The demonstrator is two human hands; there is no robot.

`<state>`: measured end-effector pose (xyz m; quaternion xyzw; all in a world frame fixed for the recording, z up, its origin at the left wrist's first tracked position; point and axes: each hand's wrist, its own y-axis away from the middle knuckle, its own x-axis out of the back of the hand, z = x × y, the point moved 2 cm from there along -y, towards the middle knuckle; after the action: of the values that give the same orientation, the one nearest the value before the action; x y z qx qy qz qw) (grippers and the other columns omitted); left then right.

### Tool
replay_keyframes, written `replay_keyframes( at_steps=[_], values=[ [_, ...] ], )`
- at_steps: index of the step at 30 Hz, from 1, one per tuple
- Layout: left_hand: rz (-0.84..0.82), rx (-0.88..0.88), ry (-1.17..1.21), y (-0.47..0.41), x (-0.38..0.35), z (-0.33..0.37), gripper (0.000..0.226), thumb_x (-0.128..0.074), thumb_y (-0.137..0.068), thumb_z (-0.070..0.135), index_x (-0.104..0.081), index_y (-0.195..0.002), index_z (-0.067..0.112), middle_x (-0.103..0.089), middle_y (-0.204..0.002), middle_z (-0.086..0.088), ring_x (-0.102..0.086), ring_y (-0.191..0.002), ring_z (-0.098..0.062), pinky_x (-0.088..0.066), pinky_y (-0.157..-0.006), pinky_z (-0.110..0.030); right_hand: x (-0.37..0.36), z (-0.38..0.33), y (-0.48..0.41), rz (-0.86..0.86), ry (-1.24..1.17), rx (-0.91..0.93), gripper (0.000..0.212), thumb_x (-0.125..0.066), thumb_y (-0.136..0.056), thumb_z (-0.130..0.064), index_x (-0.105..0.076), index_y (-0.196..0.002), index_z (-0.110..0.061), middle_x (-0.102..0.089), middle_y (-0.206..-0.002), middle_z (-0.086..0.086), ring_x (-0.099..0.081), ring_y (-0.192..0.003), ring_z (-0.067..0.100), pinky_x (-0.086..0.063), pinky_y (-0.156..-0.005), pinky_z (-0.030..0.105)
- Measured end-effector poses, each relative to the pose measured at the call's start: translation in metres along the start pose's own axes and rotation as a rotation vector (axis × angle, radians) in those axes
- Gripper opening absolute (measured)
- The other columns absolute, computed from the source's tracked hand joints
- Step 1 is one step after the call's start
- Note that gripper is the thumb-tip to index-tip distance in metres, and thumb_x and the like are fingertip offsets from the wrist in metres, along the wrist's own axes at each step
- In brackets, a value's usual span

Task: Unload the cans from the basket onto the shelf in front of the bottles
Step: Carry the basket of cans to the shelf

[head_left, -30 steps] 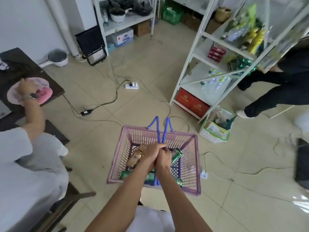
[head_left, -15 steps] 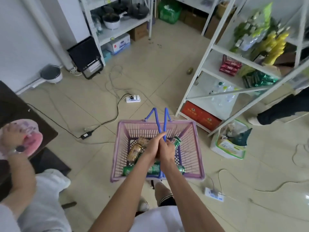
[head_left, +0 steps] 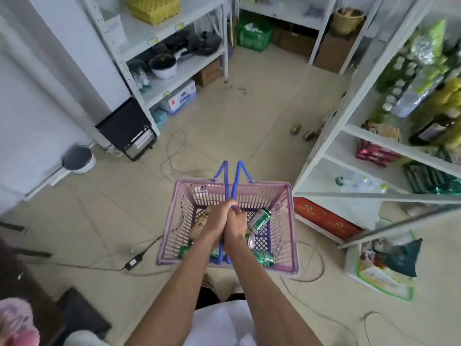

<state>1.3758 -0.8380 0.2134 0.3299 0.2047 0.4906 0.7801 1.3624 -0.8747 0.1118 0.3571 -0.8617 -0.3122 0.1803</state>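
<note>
A pink plastic basket (head_left: 287,221) with blue handles (head_left: 233,181) hangs in front of me above the floor. My left hand (head_left: 216,222) and my right hand (head_left: 237,224) are pressed together, both closed around the handles. Inside lie green cans (head_left: 259,219) and a brown can (head_left: 198,227), partly hidden by my hands. To the right stands the white shelf (head_left: 369,136) holding yellow and green bottles (head_left: 446,101) on an upper level.
Cables and a power adapter (head_left: 133,261) trail over the tiled floor. A second white rack (head_left: 174,68) with pots stands at the back left. Red boxes (head_left: 324,218) and a bag (head_left: 384,265) sit by the shelf's foot. Loose cans (head_left: 296,128) lie on the floor.
The basket has travelled forward and the view has swung left and up, bringing the shelf closer on the right. The seated person on the left has nearly left the view.
</note>
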Motion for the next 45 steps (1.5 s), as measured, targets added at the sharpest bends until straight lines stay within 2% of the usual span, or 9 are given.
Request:
replay_keyframes(
  at_steps=[5, 10, 14, 17, 19, 21, 30, 37, 45],
  values=[
    [0.02, -0.051, 0.052, -0.081, 0.011, 0.092, 0.023, -0.057, -0.097, 0.025, -0.069, -0.084, 0.01, -0.064, -0.079, -0.004, -0.058, -0.067, -0.012, -0.046, -0.046, -0.014, -0.035, -0.108, -0.045, 0.015, 0.006, 0.047, 0.025, -0.05, -0.09, -0.026, -0.071, -0.094, -0.013, -0.075, -0.09, 0.015, -0.074, -0.09, 0.033, -0.061, -0.083, 0.044],
    [-0.035, -0.03, 0.035, -0.182, 0.023, 0.177, 0.027, -0.061, -0.092, 0.029, -0.073, -0.084, 0.006, -0.068, -0.077, -0.007, -0.063, -0.071, -0.018, -0.049, -0.066, -0.028, -0.075, -0.201, -0.117, 0.041, -0.116, 0.069, 0.018, -0.045, -0.101, -0.028, -0.057, -0.107, -0.016, -0.056, -0.08, -0.003, -0.055, -0.087, 0.023, -0.046, -0.085, 0.041],
    [-0.111, -0.052, -0.018, -0.235, 0.022, 0.243, 0.022, -0.063, -0.087, 0.029, -0.075, -0.083, 0.011, -0.074, -0.083, -0.007, -0.069, -0.081, -0.022, -0.054, -0.078, -0.036, -0.095, -0.259, -0.173, 0.1, -0.115, 0.067, 0.018, -0.044, -0.103, -0.019, -0.053, -0.088, -0.018, -0.054, -0.077, -0.002, -0.054, -0.072, 0.016, -0.047, -0.076, 0.036],
    [-0.16, -0.061, -0.048, -0.273, 0.018, 0.294, 0.027, -0.062, -0.089, 0.028, -0.077, -0.091, 0.006, -0.074, -0.081, -0.004, -0.069, -0.077, -0.018, -0.054, -0.069, -0.03, -0.106, -0.307, -0.211, 0.141, -0.124, 0.043, 0.023, -0.048, -0.094, -0.011, -0.067, -0.082, -0.005, -0.068, -0.073, 0.007, -0.069, -0.07, 0.016, -0.057, -0.06, 0.028],
    [-0.183, -0.085, -0.07, -0.3, 0.009, 0.328, 0.027, -0.062, -0.089, 0.026, -0.076, -0.091, 0.003, -0.074, -0.08, -0.005, -0.068, -0.072, -0.017, -0.053, -0.059, -0.024, -0.107, -0.336, -0.237, 0.172, -0.165, 0.037, 0.028, -0.054, -0.082, -0.021, -0.073, -0.082, -0.001, -0.075, -0.08, 0.019, -0.075, -0.077, 0.027, -0.062, -0.068, 0.043],
    [-0.182, -0.107, -0.095, -0.332, -0.005, 0.356, 0.026, -0.064, -0.088, 0.026, -0.077, -0.092, 0.003, -0.077, -0.085, -0.009, -0.071, -0.072, -0.017, -0.056, -0.06, -0.026, -0.102, -0.361, -0.269, 0.22, -0.195, 0.029, 0.035, -0.056, -0.074, -0.026, -0.074, -0.081, 0.003, -0.075, -0.086, 0.026, -0.075, -0.081, 0.036, -0.061, -0.073, 0.056],
    [-0.154, -0.067, -0.271, -0.505, -0.101, 0.472, 0.022, -0.063, -0.084, 0.023, -0.073, -0.076, 0.004, -0.067, -0.073, -0.011, -0.064, -0.069, -0.022, -0.047, -0.062, -0.031, -0.095, -0.42, -0.521, 0.333, -0.267, -0.084, 0.037, -0.058, -0.068, -0.046, -0.071, -0.065, -0.011, -0.074, -0.08, 0.018, -0.076, -0.087, 0.035, -0.062, -0.079, 0.048],
    [-0.229, 0.019, -0.543, -0.615, -0.191, 0.536, 0.013, -0.064, -0.083, 0.008, -0.071, -0.082, -0.003, -0.068, -0.076, -0.01, -0.063, -0.064, -0.016, -0.045, -0.044, -0.015, -0.051, -0.501, -0.601, 0.393, -0.364, -0.236, 0.025, -0.051, -0.068, -0.03, -0.066, -0.062, -0.011, -0.071, -0.069, 0.016, -0.074, -0.075, 0.036, -0.058, -0.066, 0.047],
    [-0.409, 0.061, -0.682, -0.701, -0.284, 0.608, 0.013, -0.067, -0.088, 0.014, -0.068, -0.076, 0.011, -0.069, -0.072, -0.004, -0.064, -0.065, -0.016, -0.045, -0.051, -0.021, -0.004, -0.582, -0.695, 0.6, -0.484, -0.274, 0.03, -0.054, -0.075, -0.031, -0.069, -0.069, -0.005, -0.073, -0.07, 0.018, -0.071, -0.067, 0.033, -0.057, -0.062, 0.042]
  ],
)
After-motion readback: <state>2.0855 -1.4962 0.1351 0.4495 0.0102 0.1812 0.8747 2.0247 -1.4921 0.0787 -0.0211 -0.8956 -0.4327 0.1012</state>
